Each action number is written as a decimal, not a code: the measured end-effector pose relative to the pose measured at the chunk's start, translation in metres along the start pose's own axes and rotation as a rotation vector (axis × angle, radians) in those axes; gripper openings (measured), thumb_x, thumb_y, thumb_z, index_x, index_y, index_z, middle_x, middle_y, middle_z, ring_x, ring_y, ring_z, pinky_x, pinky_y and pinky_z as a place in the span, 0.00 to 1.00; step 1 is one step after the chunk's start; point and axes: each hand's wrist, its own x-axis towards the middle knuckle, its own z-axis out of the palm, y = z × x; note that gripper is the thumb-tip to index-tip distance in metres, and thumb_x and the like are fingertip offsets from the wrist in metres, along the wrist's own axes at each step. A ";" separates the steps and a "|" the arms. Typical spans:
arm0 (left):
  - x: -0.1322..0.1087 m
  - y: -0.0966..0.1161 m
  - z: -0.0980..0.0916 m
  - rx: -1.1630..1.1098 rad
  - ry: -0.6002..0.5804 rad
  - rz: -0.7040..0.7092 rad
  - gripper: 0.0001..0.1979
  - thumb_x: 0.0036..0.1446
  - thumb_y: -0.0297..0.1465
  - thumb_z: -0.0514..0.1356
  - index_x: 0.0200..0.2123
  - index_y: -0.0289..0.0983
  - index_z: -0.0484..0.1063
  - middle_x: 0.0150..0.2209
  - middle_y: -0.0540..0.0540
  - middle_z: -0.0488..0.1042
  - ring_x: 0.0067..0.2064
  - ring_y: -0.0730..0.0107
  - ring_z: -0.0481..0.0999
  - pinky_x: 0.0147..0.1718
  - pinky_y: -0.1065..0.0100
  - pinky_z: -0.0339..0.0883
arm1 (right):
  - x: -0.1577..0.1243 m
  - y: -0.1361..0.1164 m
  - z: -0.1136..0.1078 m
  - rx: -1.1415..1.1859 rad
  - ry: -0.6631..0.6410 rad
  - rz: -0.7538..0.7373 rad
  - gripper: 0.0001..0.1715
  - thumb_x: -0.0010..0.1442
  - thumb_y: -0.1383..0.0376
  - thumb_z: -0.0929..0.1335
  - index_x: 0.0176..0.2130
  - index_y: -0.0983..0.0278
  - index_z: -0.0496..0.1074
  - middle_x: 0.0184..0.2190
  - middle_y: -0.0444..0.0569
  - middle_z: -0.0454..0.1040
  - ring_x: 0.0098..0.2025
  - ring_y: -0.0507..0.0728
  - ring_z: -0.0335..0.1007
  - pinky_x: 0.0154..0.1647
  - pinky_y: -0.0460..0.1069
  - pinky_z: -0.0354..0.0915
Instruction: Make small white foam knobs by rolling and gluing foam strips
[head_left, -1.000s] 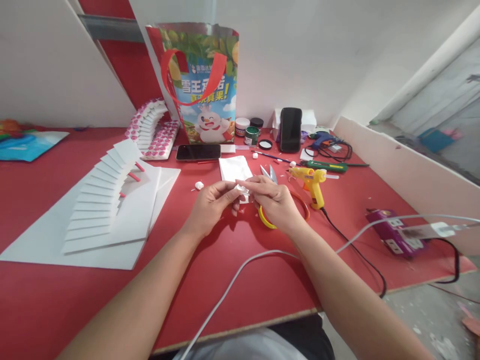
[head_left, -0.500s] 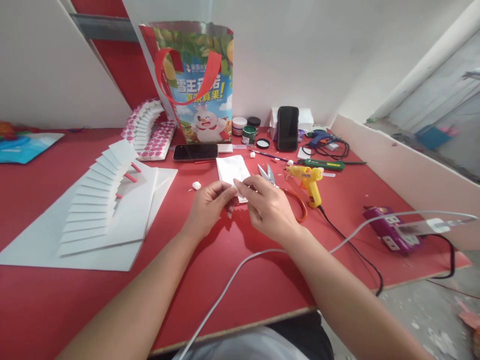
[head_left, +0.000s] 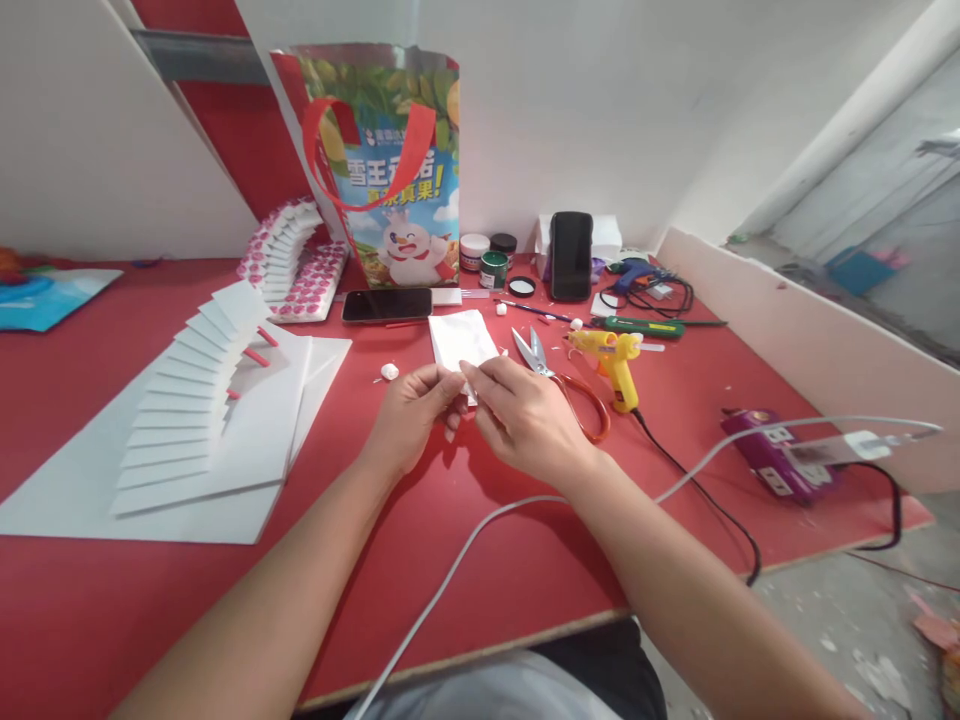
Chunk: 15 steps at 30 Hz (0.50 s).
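Note:
My left hand (head_left: 412, 415) and my right hand (head_left: 521, 415) meet above the red table (head_left: 487, 560), fingertips pinched together on a small white piece that barely shows between them. Just behind the fingers lies a white sheet (head_left: 461, 338). Scissors with orange handles (head_left: 559, 375) rest right of my right hand. A yellow glue gun (head_left: 611, 358) stands beyond the scissors. A small white bit (head_left: 388, 372) lies left of my left hand.
A white foam staircase model (head_left: 202, 400) sits on the left. A printed bag (head_left: 386, 165), two phones (head_left: 386, 304) (head_left: 570, 255), paint jars (head_left: 491, 262) and tools line the back. A white cable (head_left: 480, 540) crosses the front; a purple power strip (head_left: 776, 455) is right.
Both hands have shifted slightly left and toward me, still pinched on the white piece. The scissors, earlier half hidden by my right hand, now show fully.

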 end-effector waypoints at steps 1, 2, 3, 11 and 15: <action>0.000 0.000 0.000 -0.008 -0.002 -0.008 0.22 0.47 0.47 0.71 0.25 0.35 0.71 0.21 0.51 0.72 0.19 0.80 0.66 0.15 0.78 0.61 | 0.000 -0.001 0.000 0.007 0.002 0.006 0.22 0.67 0.68 0.60 0.57 0.71 0.68 0.42 0.57 0.74 0.36 0.57 0.69 0.33 0.51 0.66; 0.000 0.000 0.000 -0.013 -0.003 -0.015 0.23 0.46 0.48 0.72 0.25 0.35 0.71 0.21 0.51 0.72 0.18 0.80 0.66 0.14 0.78 0.61 | 0.000 -0.001 0.000 0.012 0.000 0.012 0.22 0.67 0.68 0.60 0.57 0.71 0.69 0.41 0.57 0.74 0.36 0.57 0.69 0.33 0.51 0.66; 0.000 0.000 0.001 -0.017 -0.004 -0.022 0.23 0.45 0.48 0.72 0.25 0.35 0.70 0.21 0.51 0.72 0.18 0.81 0.66 0.14 0.78 0.60 | 0.000 -0.001 -0.001 0.013 -0.005 0.016 0.22 0.67 0.68 0.60 0.57 0.71 0.69 0.41 0.57 0.74 0.36 0.57 0.69 0.33 0.51 0.66; 0.001 0.001 0.001 -0.038 -0.026 -0.074 0.26 0.42 0.50 0.73 0.24 0.35 0.68 0.20 0.53 0.70 0.17 0.81 0.65 0.13 0.78 0.59 | 0.001 -0.001 -0.001 -0.057 -0.067 -0.009 0.20 0.69 0.67 0.59 0.55 0.72 0.69 0.40 0.57 0.72 0.38 0.59 0.68 0.33 0.51 0.63; 0.001 -0.001 0.000 -0.038 -0.044 -0.113 0.25 0.44 0.50 0.72 0.25 0.35 0.69 0.20 0.53 0.69 0.17 0.81 0.65 0.13 0.78 0.58 | 0.003 0.000 -0.002 -0.044 -0.061 -0.027 0.15 0.68 0.66 0.59 0.46 0.69 0.72 0.36 0.54 0.71 0.35 0.57 0.66 0.33 0.51 0.61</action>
